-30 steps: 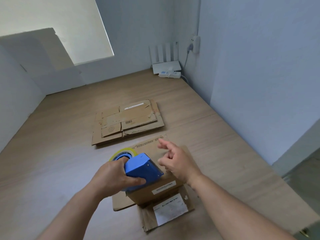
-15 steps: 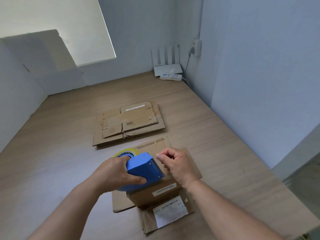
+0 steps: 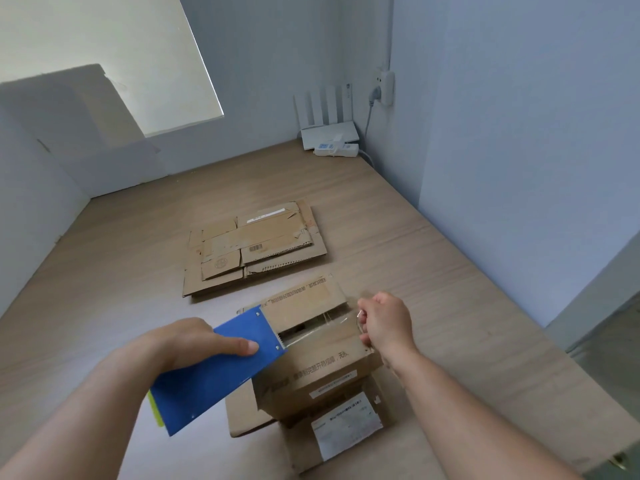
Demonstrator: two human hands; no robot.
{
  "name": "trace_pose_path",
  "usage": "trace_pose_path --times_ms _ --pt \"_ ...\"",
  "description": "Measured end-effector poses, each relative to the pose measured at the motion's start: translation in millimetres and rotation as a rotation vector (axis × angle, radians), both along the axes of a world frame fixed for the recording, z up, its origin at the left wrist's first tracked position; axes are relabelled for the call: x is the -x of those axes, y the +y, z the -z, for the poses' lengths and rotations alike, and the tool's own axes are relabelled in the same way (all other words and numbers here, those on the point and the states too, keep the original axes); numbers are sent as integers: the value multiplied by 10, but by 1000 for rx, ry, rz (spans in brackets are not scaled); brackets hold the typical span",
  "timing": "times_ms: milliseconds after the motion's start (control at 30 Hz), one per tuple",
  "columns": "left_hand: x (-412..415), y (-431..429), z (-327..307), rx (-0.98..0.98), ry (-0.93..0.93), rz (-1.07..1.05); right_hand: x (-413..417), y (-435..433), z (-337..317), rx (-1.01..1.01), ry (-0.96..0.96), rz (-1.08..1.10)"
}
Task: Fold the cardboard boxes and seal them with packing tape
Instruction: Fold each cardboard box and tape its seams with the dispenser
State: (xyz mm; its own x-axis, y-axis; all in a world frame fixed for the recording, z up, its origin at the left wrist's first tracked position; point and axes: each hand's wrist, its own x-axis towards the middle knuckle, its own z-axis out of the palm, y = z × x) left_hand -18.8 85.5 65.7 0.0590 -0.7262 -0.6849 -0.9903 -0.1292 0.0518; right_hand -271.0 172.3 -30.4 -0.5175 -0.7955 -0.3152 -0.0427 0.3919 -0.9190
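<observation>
A small cardboard box (image 3: 322, 379) stands on the wooden floor in front of me, its top flaps nearly closed with a dark gap between them. My left hand (image 3: 194, 344) grips a blue tape dispenser (image 3: 221, 372) to the left of the box. A strip of clear packing tape (image 3: 322, 327) stretches from the dispenser's toothed edge across the gap. My right hand (image 3: 384, 323) pinches the free end of the tape at the box's right side.
A pile of flattened cardboard boxes (image 3: 256, 247) lies farther out on the floor. A white router (image 3: 329, 133) and power strip (image 3: 336, 151) sit in the far corner. A wall runs close on the right. A cardboard sheet (image 3: 86, 109) leans at the left wall.
My right hand took the tape end at the dispenser and drew it rightward across the box. My left hand swung the dispenser down and to the left, tilting it flat.
</observation>
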Motion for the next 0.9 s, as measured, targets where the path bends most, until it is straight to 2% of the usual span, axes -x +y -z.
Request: trace_pose_path --times_ms 100,300,467,700,833,867,900 --pt "77 -42 -3 17 -11 -26 39 -94 -12 -44 -24 -18" --pt "139 -112 -6 -49 -32 -56 88 -166 13 -129 132 -109" --pt "176 -169 -42 -104 -49 -97 94 -211 82 -127 173 -147" --pt "271 -296 -76 -198 -54 -133 146 -241 217 -129 102 -170" --pt "293 -324 -59 -217 -55 -145 178 -223 291 -152 -134 -217" --pt "295 -327 -62 -216 -58 -145 193 -219 301 -177 -134 -243" --pt "303 -328 -66 -216 -62 -138 215 -221 316 -219 -55 -278"
